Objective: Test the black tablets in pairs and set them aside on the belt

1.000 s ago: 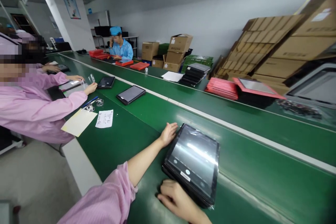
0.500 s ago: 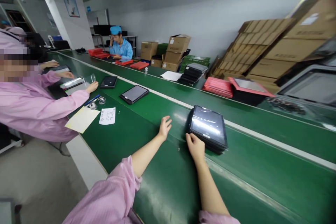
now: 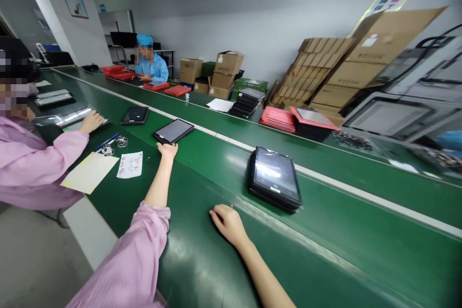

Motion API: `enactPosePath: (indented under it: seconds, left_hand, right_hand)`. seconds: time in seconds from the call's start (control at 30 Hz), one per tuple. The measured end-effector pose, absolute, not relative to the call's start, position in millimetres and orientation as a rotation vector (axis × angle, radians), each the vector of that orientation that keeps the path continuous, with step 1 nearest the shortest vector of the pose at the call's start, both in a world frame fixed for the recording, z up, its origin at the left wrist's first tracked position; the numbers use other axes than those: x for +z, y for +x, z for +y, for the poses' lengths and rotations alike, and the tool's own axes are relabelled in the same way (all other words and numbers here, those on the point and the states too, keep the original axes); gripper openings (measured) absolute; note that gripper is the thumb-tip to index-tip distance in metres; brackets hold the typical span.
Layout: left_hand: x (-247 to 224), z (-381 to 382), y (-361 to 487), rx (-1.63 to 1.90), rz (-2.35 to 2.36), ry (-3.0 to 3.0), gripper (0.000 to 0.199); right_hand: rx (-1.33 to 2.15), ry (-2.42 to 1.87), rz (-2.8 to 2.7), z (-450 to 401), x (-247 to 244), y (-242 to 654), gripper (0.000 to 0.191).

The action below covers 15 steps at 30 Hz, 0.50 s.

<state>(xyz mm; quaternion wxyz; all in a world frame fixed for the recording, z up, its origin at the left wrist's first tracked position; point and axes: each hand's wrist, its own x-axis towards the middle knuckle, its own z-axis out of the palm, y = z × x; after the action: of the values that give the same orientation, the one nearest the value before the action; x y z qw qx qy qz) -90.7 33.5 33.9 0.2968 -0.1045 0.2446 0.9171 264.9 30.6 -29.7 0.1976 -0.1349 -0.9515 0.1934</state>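
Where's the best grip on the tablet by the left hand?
Probably its near edge, coming from the person's side: the tablet lies flat on the green belt, so there's little to get under, and the left hand is right at that edge.

The green belt surface (image 3: 346,231) carries a black plastic-wrapped tablet (image 3: 274,179), a slim black tablet (image 3: 173,131), a third black tablet (image 3: 134,115), a white handwritten note (image 3: 129,164), a pale yellow sheet (image 3: 89,172) and a blue pen (image 3: 107,141).

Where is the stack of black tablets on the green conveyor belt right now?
In the head view, the stack of black tablets lies on the green conveyor belt, up and right of the person's right hand.
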Motion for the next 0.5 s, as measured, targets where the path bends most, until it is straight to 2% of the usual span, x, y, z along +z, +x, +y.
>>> enactPosePath:
  seconds: [0.17, 0.3, 0.4, 0.5]
  left_hand:
    - [33.6, 33.6, -78.0, 2.319, 0.627, -0.347, 0.069]
    - [34.5, 43.6, -38.2, 2.111, 0.633, -0.293, 0.062]
    - [19.8, 57.5, -4.3, 1.977, 0.638, -0.224, 0.062]
    - [-2.1, 73.5, 25.4, 1.971, 0.646, -0.145, 0.052]
  right_hand:
    - [0.659, -0.45, -2.599, 35.4, -27.4, 262.3, 0.032]
    - [0.643, -0.514, -2.595, 29.4, -20.0, 257.6, 0.028]
    - [0.629, -0.607, -2.571, 30.7, -18.2, 252.9, 0.032]
    - [0.845, -0.616, -2.439, 40.5, -22.0, 250.4, 0.033]
